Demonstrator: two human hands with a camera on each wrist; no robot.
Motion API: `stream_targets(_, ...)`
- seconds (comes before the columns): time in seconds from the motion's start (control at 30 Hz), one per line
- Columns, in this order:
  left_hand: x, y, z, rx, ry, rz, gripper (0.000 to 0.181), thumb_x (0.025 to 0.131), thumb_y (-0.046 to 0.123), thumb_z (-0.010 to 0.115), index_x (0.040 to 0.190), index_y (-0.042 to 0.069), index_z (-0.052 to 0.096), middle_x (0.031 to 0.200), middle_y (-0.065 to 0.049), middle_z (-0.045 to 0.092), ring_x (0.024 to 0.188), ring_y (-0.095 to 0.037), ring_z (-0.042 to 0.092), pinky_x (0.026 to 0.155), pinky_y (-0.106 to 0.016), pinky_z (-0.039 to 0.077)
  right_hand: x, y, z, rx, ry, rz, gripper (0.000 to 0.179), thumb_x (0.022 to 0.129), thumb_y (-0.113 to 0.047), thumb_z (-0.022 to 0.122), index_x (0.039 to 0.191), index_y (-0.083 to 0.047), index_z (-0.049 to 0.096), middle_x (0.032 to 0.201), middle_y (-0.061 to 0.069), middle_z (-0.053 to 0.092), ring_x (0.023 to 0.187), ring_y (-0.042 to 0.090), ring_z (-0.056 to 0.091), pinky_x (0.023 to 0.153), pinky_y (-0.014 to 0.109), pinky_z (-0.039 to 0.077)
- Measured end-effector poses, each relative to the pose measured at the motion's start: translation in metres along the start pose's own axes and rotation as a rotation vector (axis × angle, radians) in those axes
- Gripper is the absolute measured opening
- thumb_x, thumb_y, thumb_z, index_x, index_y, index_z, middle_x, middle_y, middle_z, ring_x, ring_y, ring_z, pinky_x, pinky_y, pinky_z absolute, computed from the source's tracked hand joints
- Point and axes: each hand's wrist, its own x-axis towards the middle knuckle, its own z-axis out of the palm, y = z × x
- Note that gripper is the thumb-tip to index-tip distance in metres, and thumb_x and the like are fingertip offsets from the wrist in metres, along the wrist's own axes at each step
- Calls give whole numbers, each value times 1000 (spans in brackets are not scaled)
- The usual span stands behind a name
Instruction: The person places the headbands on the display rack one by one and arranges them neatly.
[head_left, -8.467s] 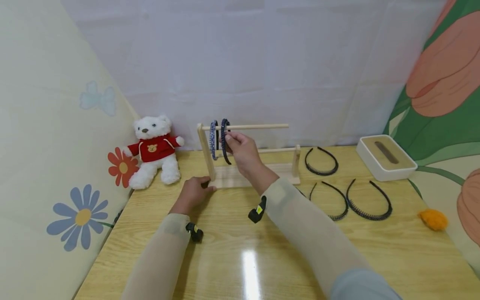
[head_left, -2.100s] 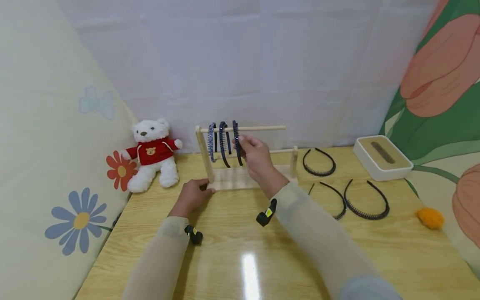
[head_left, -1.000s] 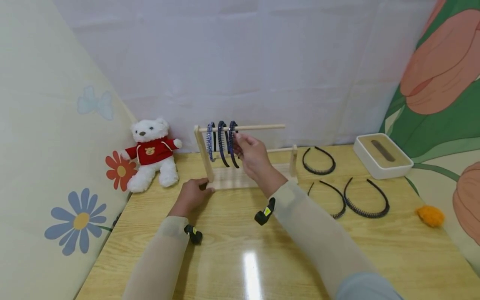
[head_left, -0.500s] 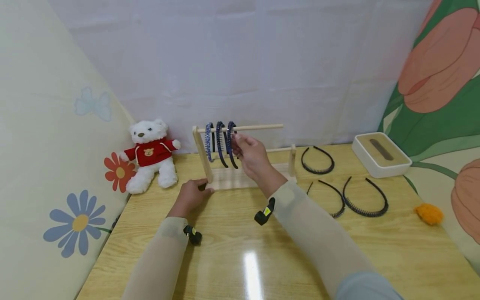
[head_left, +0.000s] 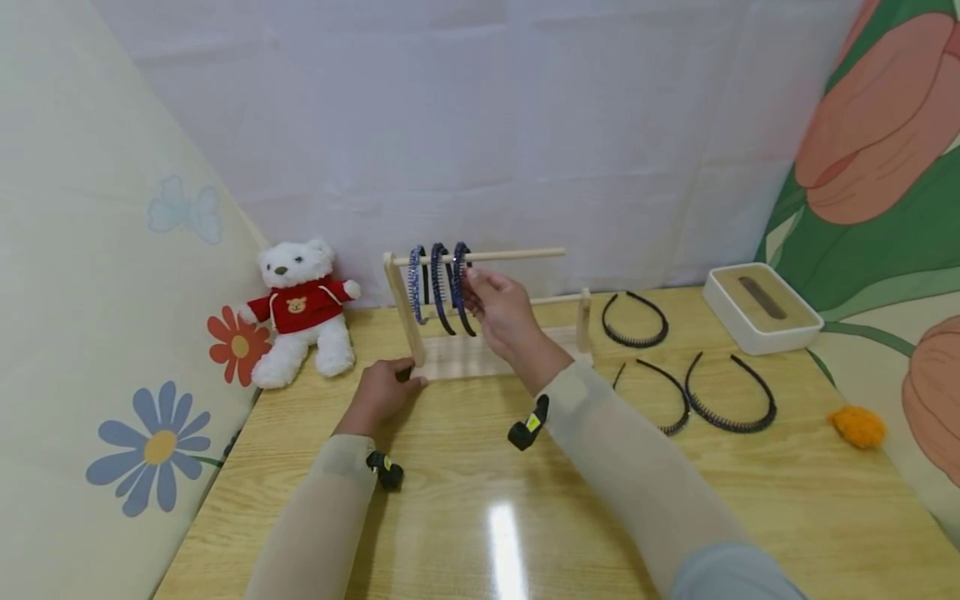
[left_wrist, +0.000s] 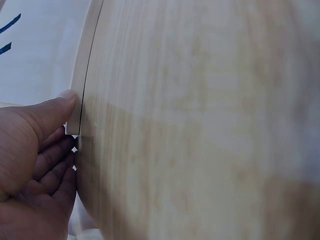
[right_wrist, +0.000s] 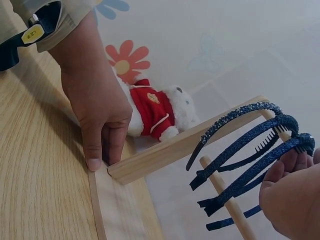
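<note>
A wooden headband rack stands toward the back of the table. Three glittery toothed headbands hang from its upper rod: a silvery-blue headband nearest the upright, a dark blue headband in the middle and another dark blue headband outermost. My right hand pinches the outermost one by its side, fingers partly behind it in the right wrist view. With the left hand I grip the base's front left corner, thumb on the base edge, fingers curled in at the corner.
Right of the rack lie several black toothed headbands, among them a back headband and a front right headband. A white tissue box, an orange fuzzy object and a white teddy bear in red stand around.
A third headband has joined the two on the rod. My right hand let go of the middle one and has slid the outermost one slightly left. The left hand stays at the corner.
</note>
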Motion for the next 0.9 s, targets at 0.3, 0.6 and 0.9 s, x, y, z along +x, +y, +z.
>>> stream_targets(0.3,0,0,0,12,8,22,56,106,30,74,155,4,61,154,-24,62,148,-46,53,121,-61,47,0,2,-3,-24,-2,-3,36,113,-19,62,140,3,70,106,2,72,95,14,67,87,26,57)
stream_targets(0.6,0,0,1,17,15,-2,56,106,30,74,155,6,61,156,-25,60,150,-47,52,122,-61,45,-2,3,-4,-22,-11,5,35,112,-20,62,138,2,71,109,3,73,98,15,68,91,28,57)
stream_targets(0.9,1,1,1,-1,3,-25,55,107,29,74,156,8,61,159,-23,58,152,-46,49,124,-62,42,-8,3,-28,-98,-6,-30,37,113,-18,61,142,5,67,112,2,77,105,14,71,103,33,57)
